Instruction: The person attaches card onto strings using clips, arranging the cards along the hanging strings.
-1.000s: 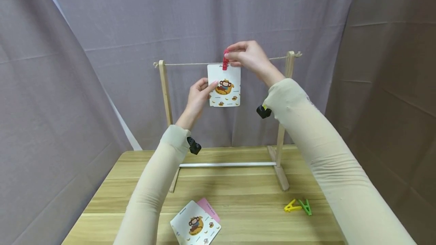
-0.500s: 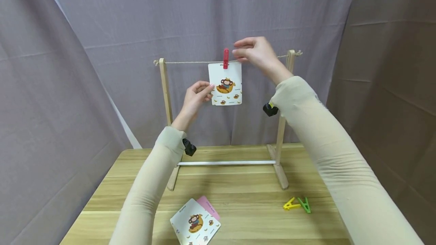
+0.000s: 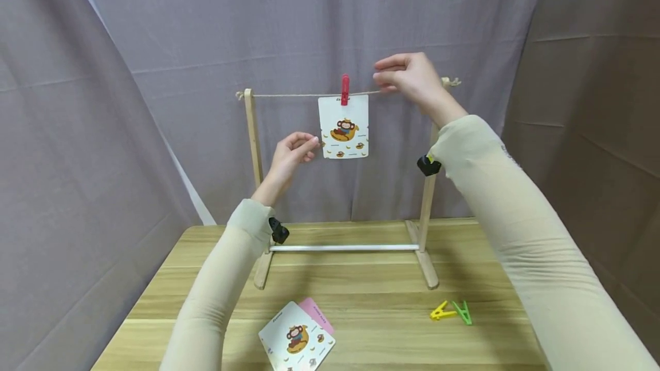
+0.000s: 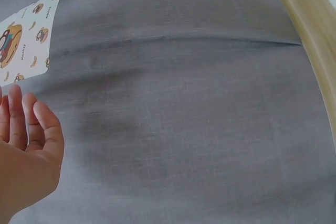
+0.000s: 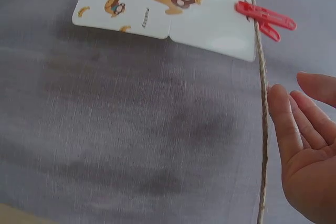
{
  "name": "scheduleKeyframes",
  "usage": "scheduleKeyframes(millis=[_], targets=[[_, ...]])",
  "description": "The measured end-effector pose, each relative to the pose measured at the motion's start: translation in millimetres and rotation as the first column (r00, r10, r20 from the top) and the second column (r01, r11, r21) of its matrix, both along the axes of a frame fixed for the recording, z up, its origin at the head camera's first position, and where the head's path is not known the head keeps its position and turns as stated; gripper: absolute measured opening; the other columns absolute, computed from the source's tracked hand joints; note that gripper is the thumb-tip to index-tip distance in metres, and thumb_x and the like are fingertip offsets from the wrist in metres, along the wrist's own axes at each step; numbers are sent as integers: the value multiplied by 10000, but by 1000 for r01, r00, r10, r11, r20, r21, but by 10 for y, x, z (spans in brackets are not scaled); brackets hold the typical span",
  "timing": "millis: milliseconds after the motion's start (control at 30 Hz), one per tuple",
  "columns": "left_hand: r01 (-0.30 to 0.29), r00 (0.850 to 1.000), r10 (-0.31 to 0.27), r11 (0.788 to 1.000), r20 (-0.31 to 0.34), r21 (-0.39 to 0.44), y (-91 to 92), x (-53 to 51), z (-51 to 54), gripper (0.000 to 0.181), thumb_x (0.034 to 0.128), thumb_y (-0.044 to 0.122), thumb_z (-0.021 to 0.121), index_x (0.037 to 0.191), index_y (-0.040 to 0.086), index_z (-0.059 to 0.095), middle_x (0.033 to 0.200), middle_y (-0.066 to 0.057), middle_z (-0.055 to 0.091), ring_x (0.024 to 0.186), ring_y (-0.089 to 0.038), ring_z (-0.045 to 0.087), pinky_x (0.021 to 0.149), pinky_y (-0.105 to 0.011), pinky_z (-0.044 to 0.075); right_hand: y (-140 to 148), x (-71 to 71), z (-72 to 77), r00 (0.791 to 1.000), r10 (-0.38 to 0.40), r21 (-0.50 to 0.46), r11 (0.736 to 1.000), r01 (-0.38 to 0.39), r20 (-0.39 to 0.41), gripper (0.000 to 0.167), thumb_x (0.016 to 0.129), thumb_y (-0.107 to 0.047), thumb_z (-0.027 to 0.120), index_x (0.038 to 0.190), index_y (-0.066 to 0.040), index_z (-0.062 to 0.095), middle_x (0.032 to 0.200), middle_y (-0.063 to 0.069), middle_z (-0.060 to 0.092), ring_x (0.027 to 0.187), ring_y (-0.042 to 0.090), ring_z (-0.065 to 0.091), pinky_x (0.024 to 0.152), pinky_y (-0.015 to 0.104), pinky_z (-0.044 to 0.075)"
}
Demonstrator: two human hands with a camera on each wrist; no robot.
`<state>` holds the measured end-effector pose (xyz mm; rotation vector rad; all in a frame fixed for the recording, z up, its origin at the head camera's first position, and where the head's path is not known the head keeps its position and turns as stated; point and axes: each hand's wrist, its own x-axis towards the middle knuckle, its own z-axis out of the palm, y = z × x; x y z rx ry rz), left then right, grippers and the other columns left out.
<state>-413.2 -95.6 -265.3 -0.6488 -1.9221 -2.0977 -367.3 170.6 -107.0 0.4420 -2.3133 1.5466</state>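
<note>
A white card with a monkey-and-banana print [image 3: 344, 145] hangs from a thin rope [image 3: 289, 95], clipped at its top edge by a red clothespin [image 3: 345, 90]. My left hand [image 3: 293, 155] is just left of the card, apart from it, its fingers loosely bent around nothing. On the other side, my right hand [image 3: 412, 79] is up near the rope, to the right of the clothespin, holding nothing. In the right wrist view the clothespin [image 5: 265, 17] bites both rope and card, and the fingers [image 5: 286, 121] are beside the rope; contact is unclear.
The rope is tied between two wooden posts [image 3: 252, 136] of a stand with a white crossbar [image 3: 345, 248]. On the wooden table [image 3: 381, 308] lie another monkey card [image 3: 294, 339] over a pink card [image 3: 317, 315], plus yellow [image 3: 442, 311] and green [image 3: 462, 312] clothespins.
My right hand has let go of the red clothespin and moved right. My left hand has released the card's left edge and drawn back left and down. The card stays hanging.
</note>
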Motion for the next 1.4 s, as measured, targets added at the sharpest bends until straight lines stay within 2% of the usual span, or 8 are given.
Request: scheduleKeyframes(millis=[300,467,633,800,933,1067,1167,1400], targets=[[-10,1000,9,999,-18,-53,-78,45,15,94,954,171,714,977,94,665,942,-64,710,722,-185,610,693,-274,526,258,92,51,999,-26,25,999,27,-24,442,940,-153,713,1328,34,613,1002,-24,716,894,99,693,788,199,555],[-11,1000,10,998,-13,-69,-154,51,37,134,953,165,717,999,55,658,934,-58,716,723,-183,615,717,-287,532,390,137,79,999,-12,-2,1000,12,-44,431,932,-131,719,1306,57,615,937,-60,714,831,66,689,745,173,553],[-1,1000,0,997,-8,-72,-220,89,45,169,961,140,700,1034,-2,645,1005,-169,713,711,-164,600,712,-272,527,469,181,110,999,-8,-40,999,7,-36,420,929,-132,727,1292,51,624,972,-55,703,826,64,685,731,177,559],[4,1000,-4,997,-1,-76,-249,129,73,119,965,131,694,1014,33,647,1058,-245,683,698,-152,588,694,-260,524,559,225,111,999,-3,-53,999,0,-54,405,933,-135,726,1283,45,631,996,-51,694,821,65,688,732,175,560],[15,1000,-16,997,-3,-81,-252,158,98,149,966,121,692,1032,-1,639,1009,-186,702,695,-145,585,689,-244,523,625,241,92,997,5,-81,997,-11,-71,321,929,-112,727,1214,25,672,978,-45,701,779,60,700,730,173,560],[15,1000,-16,993,-10,-113,-259,179,102,137,968,128,690,1028,15,640,942,-62,715,701,-141,591,692,-232,515,705,252,84,997,33,-163,986,-44,-69,126,912,-46,726,1032,-74,749,931,-28,729,738,69,714,719,188,567],[7,1000,-9,989,-9,-146,-278,186,96,117,967,141,694,1018,46,650,939,-23,719,710,-139,599,712,-245,518,774,272,83,997,46,-208,976,-59,-66,130,902,-19,729,934,-140,765,877,-32,746,732,72,719,706,186,567],[0,1000,1,982,3,-191,-346,229,73,122,970,147,689,1019,43,648,967,-30,722,754,-182,610,743,-271,523,927,359,43,997,31,-178,983,-44,-72,112,915,-55,727,966,-146,768,888,-36,756,778,79,728,732,185,564]])
